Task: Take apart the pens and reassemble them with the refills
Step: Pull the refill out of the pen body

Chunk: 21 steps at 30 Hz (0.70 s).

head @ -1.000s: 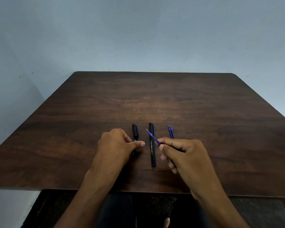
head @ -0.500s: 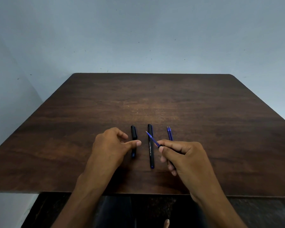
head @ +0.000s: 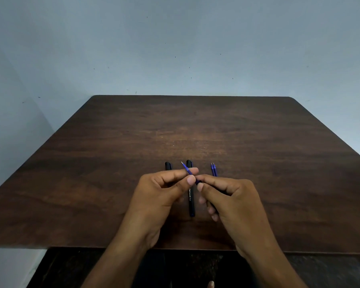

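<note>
Refill (head: 187,169) slanting above centre frame, tip up-left | left hand (head: 164,192) pinches its front, right hand (head: 229,196) grips the rear, likely steadying it for insertion | black pen (head: 191,201) below on worktop (head: 258,142) | 2 spare refills (head: 214,170) right | cap (head: 168,165) left

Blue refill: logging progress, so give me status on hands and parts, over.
Left hand and right hand both pinch the blue refill, tip up. Capped black pen, pen cap, two spare refills on table. Nothing in the way.
</note>
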Each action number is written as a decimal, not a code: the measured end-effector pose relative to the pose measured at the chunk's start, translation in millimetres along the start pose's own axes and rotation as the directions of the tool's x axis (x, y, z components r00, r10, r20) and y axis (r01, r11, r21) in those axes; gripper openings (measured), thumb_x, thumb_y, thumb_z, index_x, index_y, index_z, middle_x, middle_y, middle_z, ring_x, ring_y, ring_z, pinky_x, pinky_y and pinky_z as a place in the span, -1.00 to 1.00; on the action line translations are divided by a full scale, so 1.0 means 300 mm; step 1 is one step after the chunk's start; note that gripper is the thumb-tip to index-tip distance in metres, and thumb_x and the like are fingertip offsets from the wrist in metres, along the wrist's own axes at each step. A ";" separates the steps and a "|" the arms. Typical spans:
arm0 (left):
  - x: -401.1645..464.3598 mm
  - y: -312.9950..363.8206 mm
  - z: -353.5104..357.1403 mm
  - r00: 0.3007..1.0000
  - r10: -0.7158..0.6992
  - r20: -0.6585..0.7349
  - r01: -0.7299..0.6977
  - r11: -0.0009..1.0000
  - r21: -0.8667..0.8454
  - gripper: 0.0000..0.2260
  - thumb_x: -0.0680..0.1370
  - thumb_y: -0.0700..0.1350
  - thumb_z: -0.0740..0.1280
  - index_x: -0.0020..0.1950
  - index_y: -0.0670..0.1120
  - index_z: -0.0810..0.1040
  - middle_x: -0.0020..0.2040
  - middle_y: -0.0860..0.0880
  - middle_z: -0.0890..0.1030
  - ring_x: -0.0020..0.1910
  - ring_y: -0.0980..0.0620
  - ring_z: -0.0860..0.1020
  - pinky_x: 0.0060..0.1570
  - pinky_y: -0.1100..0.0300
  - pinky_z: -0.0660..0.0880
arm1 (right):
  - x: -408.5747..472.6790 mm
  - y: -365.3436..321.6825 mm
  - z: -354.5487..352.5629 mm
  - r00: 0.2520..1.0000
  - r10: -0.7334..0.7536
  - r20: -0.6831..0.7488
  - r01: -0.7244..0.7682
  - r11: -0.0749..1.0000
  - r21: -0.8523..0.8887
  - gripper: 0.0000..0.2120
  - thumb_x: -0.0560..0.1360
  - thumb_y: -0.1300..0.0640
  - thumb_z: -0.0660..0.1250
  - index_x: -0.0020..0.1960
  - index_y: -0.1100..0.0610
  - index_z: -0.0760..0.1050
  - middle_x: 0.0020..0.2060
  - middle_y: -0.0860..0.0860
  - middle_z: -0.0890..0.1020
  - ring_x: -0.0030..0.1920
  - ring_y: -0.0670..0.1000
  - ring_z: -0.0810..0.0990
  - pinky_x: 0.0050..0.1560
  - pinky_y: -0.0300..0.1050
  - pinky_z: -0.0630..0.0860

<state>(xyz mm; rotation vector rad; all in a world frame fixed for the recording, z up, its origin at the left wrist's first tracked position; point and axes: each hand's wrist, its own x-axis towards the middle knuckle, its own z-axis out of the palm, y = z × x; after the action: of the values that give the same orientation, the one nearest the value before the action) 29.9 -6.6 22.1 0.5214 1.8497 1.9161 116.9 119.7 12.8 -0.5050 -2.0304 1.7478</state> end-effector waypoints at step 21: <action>0.034 0.021 -0.021 0.995 -0.006 -0.103 -0.015 0.979 -0.201 -0.75 0.36 -0.10 0.45 -0.07 -0.25 0.67 -0.19 -0.15 0.70 -0.28 0.09 0.57 -0.22 0.22 0.51 | -0.007 -0.003 0.000 0.999 0.030 -0.011 -0.030 1.000 0.010 -0.89 0.52 0.16 0.44 -0.11 0.02 0.74 -0.42 0.00 0.69 -0.52 -0.14 0.49 -0.43 -0.22 0.43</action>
<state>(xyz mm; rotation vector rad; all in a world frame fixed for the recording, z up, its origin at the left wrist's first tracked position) 17.8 -6.6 27.7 0.3671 1.6891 2.1401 118.8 118.6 13.4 -0.5432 -2.0151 1.7677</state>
